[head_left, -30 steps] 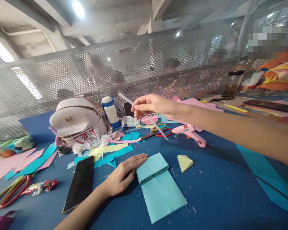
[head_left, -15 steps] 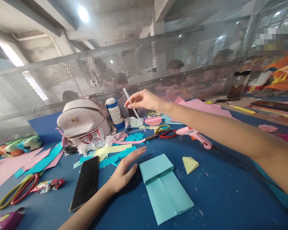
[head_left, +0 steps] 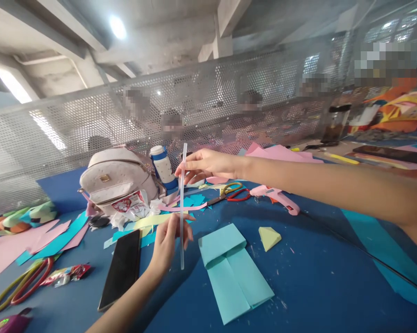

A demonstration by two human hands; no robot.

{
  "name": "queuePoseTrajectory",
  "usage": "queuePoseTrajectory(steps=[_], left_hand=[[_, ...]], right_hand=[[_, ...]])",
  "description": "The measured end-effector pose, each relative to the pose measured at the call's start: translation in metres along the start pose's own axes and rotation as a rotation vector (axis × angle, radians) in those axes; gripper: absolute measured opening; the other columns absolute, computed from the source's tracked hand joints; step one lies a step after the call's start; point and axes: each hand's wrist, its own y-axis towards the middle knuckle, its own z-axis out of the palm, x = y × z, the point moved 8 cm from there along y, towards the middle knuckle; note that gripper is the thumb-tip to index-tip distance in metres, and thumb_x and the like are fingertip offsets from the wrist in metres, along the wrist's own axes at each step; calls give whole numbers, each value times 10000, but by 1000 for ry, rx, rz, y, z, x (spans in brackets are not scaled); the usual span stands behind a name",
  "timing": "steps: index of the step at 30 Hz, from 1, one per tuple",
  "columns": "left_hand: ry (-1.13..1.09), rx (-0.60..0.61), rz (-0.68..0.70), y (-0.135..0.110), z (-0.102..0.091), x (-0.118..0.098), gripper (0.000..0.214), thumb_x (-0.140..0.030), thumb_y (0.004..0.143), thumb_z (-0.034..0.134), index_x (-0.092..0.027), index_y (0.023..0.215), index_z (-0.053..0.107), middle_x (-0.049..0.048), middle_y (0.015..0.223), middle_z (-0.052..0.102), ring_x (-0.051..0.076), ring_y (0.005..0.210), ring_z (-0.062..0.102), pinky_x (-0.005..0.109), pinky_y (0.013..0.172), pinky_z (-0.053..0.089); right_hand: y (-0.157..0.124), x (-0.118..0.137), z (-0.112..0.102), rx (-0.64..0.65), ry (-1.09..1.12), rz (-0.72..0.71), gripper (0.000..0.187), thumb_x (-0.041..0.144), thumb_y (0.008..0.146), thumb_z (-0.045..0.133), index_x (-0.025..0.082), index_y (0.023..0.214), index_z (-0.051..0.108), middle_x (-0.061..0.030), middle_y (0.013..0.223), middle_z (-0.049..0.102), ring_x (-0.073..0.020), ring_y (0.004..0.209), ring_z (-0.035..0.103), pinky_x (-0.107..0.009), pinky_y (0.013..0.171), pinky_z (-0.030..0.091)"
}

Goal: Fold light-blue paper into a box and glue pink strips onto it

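Note:
My right hand (head_left: pixel 203 165) pinches the upper part of a long clear glue stick (head_left: pixel 182 208), which stands nearly upright above the blue table (head_left: pixel 315 277). Lower down, my left hand (head_left: pixel 168 243) is raised off the table with its fingers closing round the same stick. A folded light-blue paper (head_left: pixel 234 273) lies flat just right of the left hand. A small folded yellow paper (head_left: pixel 269 237) lies beyond it. A pink glue gun (head_left: pixel 278 198) rests under my right forearm.
A black phone (head_left: pixel 121 268) lies left of my left hand. A beige backpack (head_left: pixel 116 178), a white-and-blue bottle (head_left: pixel 162 166), scissors (head_left: pixel 229 193) and paper scraps crowd the back. A perforated metal screen (head_left: pixel 90 125) borders the table; people sit behind it.
My right hand swung the stick from slanted to nearly upright and brought it nearer. My left hand lifted off the folded paper and took hold of the stick's lower part.

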Motion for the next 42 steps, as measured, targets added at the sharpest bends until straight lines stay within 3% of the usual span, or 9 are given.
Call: queuePoseTrajectory(steps=[4,6,9,12,17,21,29,42], left_hand=[[-21,-1,-46,1,-3,6,425,-525,972,484,-142,910,656,-81,485,372,61,400,304,176,396,233],[-16,-31,-39,3,-8,8,370,-505,944,558,-147,902,645,-89,494,348,58,426,294,170,420,230],[-19,-82,-17,5,-15,12,379,-522,956,523,-158,915,624,-89,501,345,64,438,287,172,429,226],[-26,-104,-2,5,-18,14,401,-538,970,480,-163,938,617,-84,499,354,72,442,284,176,421,216],[-33,-105,-9,2,-18,15,424,-532,1004,392,-171,1047,610,-75,499,394,78,436,277,179,414,206],[-38,-95,-20,2,-16,15,414,-526,1006,392,-175,1050,606,-71,500,407,77,430,277,179,410,201],[-50,-74,-23,2,-15,16,423,-532,1006,383,-176,1047,608,-65,493,430,74,424,271,176,406,193],[-59,-63,-12,1,-13,15,403,-524,1000,407,-180,1040,612,-57,511,450,83,444,298,178,416,215]], right_hand=[[11,-3,-25,28,-199,3,395,451,879,701,140,1123,701,-96,1066,746,-131,882,710,-220,790,570],[17,-8,-47,97,-617,46,489,549,939,563,168,1229,664,-97,1169,722,-138,948,701,-253,839,551],[23,-26,-93,85,-868,199,440,481,953,572,86,1090,709,-110,991,750,-201,920,699,-353,872,535],[22,-62,-119,127,-1065,353,320,365,955,612,143,1185,623,-87,1153,662,-217,994,657,-422,859,552],[5,-139,-105,339,-1241,565,338,352,958,606,160,1236,587,-85,1229,612,-234,1032,634,-431,859,556],[-1,-165,-91,443,-1379,640,335,353,958,605,166,1235,590,-85,1240,608,-238,1046,630,-434,870,551],[1,-164,-96,482,-1585,640,339,354,950,615,163,1230,594,-83,1239,609,-244,1051,628,-433,869,550],[-6,-154,-95,402,-1589,580,337,353,951,615,154,1223,596,-83,1226,615,-239,1033,634,-429,857,555]])
